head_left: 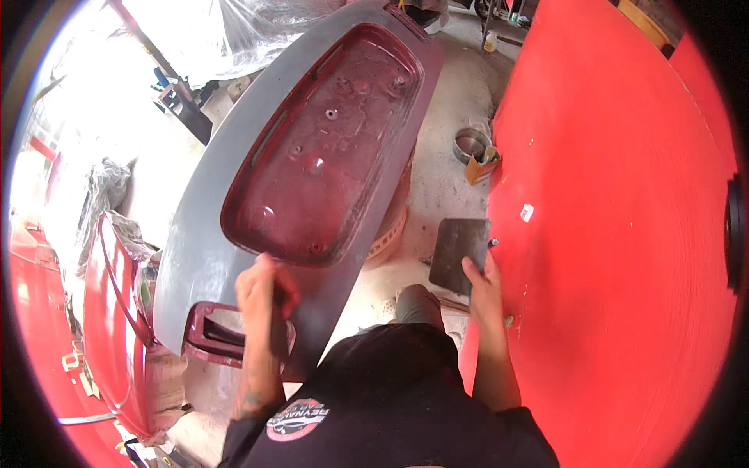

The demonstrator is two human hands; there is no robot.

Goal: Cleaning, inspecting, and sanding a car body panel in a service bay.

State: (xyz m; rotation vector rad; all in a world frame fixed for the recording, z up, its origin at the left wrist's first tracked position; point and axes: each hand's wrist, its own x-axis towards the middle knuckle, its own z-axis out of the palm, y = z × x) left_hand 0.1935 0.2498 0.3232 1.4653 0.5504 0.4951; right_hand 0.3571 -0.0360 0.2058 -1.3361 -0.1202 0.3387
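A long car body panel (pixel 204 187), coated in matte grey, lies tilted in front of me on the left. Sunk into it is a glossy maroon recess (pixel 312 187) with small holes. My left hand (pixel 265 292) is curled at the near end of this recess, close to the panel's surface; its fingers are slightly smeared and hide whatever they may hold. Below it sits a smaller maroon-rimmed opening (pixel 214 343). Off to the right, my right hand (pixel 485 290) grips a dark grey rectangular sheet (pixel 456 248) by its near right edge, thumb on top.
A large red car panel (pixel 601 234) rises close along my right side. On the floor stand a round metal tin (pixel 471 143) and a small yellow box (pixel 481 169). More red panels (pixel 113 312) and crumpled clear plastic (pixel 105 187) are at the left. A basket (pixel 388 234) shows under the grey panel.
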